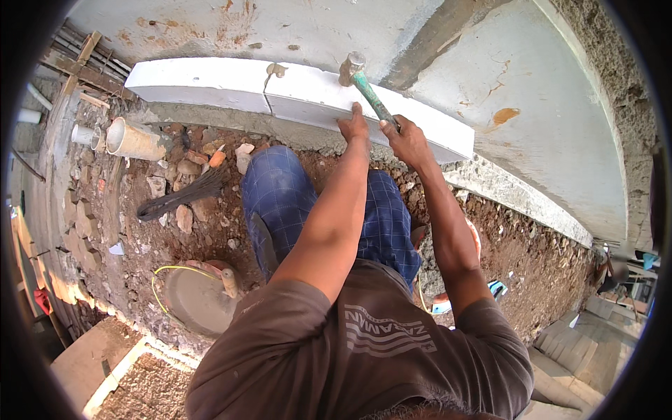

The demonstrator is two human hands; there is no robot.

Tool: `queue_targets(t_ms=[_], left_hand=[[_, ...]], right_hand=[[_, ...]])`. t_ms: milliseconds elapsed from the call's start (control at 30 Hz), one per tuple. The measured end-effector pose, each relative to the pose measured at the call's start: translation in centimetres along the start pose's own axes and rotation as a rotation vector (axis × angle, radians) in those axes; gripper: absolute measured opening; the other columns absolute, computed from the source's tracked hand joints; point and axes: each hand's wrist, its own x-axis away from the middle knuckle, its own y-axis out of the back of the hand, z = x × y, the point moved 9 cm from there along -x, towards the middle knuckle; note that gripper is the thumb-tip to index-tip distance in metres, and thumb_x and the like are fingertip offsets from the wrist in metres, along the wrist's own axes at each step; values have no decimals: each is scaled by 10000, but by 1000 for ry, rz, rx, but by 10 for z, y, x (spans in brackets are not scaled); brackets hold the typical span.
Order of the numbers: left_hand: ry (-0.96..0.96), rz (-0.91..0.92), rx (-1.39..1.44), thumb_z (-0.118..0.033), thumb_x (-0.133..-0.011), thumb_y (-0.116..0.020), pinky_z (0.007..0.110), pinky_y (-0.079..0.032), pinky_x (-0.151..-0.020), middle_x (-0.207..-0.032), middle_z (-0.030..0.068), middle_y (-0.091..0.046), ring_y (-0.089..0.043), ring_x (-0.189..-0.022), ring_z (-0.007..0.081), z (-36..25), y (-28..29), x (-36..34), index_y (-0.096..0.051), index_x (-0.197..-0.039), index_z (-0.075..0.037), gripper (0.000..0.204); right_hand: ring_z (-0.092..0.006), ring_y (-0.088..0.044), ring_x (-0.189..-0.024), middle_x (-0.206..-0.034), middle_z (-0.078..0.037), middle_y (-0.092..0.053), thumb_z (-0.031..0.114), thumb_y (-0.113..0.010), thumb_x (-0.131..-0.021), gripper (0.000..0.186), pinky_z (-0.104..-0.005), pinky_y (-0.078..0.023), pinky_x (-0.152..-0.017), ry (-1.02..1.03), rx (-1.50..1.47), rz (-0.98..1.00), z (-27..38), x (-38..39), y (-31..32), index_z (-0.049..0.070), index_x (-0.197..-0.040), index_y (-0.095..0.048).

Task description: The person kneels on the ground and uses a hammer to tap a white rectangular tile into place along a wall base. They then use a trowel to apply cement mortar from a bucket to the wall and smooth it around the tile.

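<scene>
White block point(315, 89), head view: lies lengthwise on a grey mortar bed point(210, 117), along the foot of a grey wall point(315, 31). Its left end meets a second white block point(199, 80) at a narrow joint, with a dab of mortar point(276, 70) over it.

Right hand point(409, 140): grip clenched round the green handle of a hammer point(367, 91). The hammer's head is over the block's top; contact cannot be confirmed. Left hand point(355, 126): at the block's front edge, index finger and thumb extended; the remaining fingers are hidden, so whether this grip is closed cannot be told.

Handling, in judgement: stiff, fairly light for its bulk, dusty rather than slippery, with corners liable to chip. Best hold is on the front edge and the free right end, clear of the hammer's head.

Surroundings: a pale bucket point(133, 138) lies on its side at left, near rubble and a dark strip point(185, 192). A round pan point(213, 267) of wet grey mix sits beside the person. Obstructions: the wall closes off the rear, the second block the left end, and the person's knees point(280, 182) crowd the front.
</scene>
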Motion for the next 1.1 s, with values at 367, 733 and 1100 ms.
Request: queue_targets(t_ms=[367, 733, 1100], left_hand=[[212, 374, 592, -490, -1031, -487, 380, -467, -997, -1348, 172, -549, -598, -1167, 289, 34, -22, 5, -456, -1420, -27, 605], [-39, 190, -35, -362, -1004, -572, 399, -503, -902, -1213, 221, -623, -627, -1099, 297, 32, 7, -57, -524, -1262, 96, 528], [-21, -37, -330, -453, -867, -747, 456, -490, -978, -1265, 307, -594, -616, -1138, 392, -1, 3, 3, -496, -1246, 170, 771]], right_hand=[[-473, -668, -933, -881, -305, -678, 529, -526, -984, 585, -520, -503, -819, 190, 144, 41, 81, -29, -39, -22, -1165, -600], [-275, -640, -734, -781, -192, -667, 487, -597, -965, 525, -422, -499, -694, 196, -65, 41, 37, 1, -22, -13, -1104, -677], [-513, -643, -799, -784, -307, -648, 448, -550, -998, 476, -561, -484, -687, -115, 10, -291, -41, 87, 21, -9, -1128, -589]])
